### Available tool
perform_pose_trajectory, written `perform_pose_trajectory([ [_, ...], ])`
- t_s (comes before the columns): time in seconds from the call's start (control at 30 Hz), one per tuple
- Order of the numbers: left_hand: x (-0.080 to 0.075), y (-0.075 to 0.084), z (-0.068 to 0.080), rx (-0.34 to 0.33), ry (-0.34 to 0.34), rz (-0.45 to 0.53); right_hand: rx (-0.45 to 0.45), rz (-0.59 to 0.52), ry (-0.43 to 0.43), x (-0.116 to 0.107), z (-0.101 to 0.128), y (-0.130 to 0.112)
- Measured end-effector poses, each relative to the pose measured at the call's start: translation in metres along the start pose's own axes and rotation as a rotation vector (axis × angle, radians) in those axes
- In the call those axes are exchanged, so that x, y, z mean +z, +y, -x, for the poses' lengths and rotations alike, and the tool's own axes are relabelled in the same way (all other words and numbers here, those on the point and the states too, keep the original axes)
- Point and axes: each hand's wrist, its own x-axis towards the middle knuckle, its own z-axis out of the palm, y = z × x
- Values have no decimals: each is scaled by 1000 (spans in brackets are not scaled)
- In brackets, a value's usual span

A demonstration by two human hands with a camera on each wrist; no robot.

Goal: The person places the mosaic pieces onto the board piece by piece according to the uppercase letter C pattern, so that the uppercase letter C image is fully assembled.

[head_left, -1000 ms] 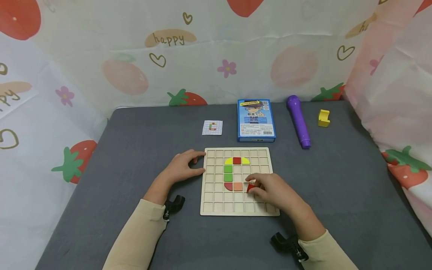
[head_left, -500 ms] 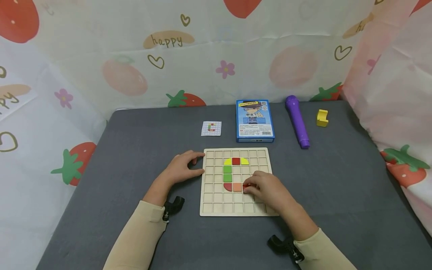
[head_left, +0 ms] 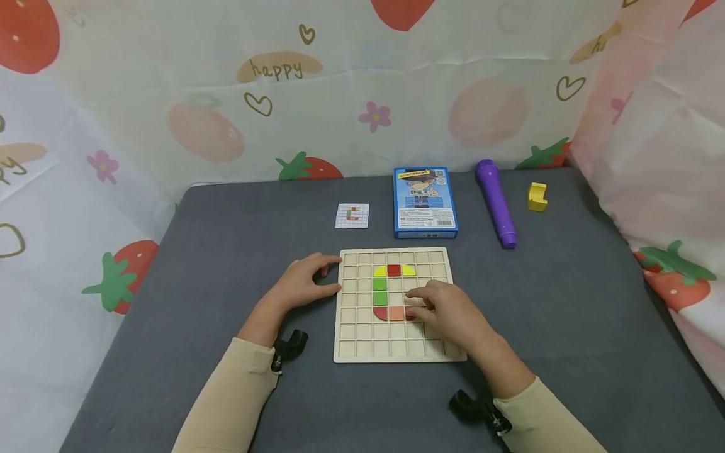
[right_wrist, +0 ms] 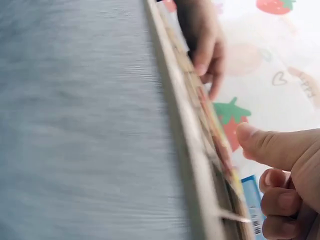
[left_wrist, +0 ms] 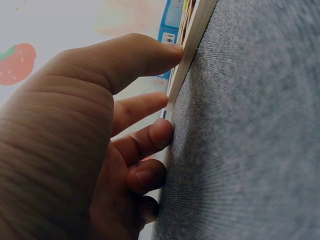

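A wooden grid board (head_left: pixel 362 349) lies flat on the table. My left hand (head_left: pixel 300 281) rests its thumb and forefinger against the board's left edge; the thumb (left_wrist: pixel 160 52) also shows on that edge in the left wrist view. Over the lower right cells is my right hand (head_left: pixel 453 318), thumb and forefinger parted with nothing between them. Its thumb partly covers a red tile (head_left: pixel 409 313) beside an orange square tile (head_left: pixel 396 313) and a red rounded tile (head_left: pixel 380 313). Two green tiles (head_left: pixel 379 291) stand above, under a row of yellow (head_left: pixel 380 271) and red (head_left: pixel 393 270) tiles.
Behind the board lie a small pattern card (head_left: pixel 352 216), a blue box (head_left: pixel 425 204), a purple microphone-shaped stick (head_left: pixel 496 204) and a yellow block (head_left: pixel 537 197). The dark table (head_left: pixel 255 214) meets a printed cloth backdrop (head_left: pixel 340 94).
My right hand has brought the red tile left into the cell beside the orange one and let go of it, its fingers spreading apart. The left hand stays at the board's edge.
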Motion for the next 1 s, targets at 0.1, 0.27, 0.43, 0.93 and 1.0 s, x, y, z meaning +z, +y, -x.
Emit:
perform_pose_trajectory([
  [0.1, -1, 0, 0, -9, 2, 0, 37, 5, 16, -17, -7, -1],
  [0.27, 0, 3, -2, -39, 35, 31, 61, 36, 179, -55, -17, 3],
  [0.43, -6, 11, -3, -69, 253, 44, 71, 134, 501, -76, -22, 22],
  [0.93, -41, -1, 10, -332, 363, -387, 330, 366, 331, -64, -19, 76],
  [1.0, -41, -2, 11, -346, 351, -397, 344, 363, 312, -62, -19, 77],
])
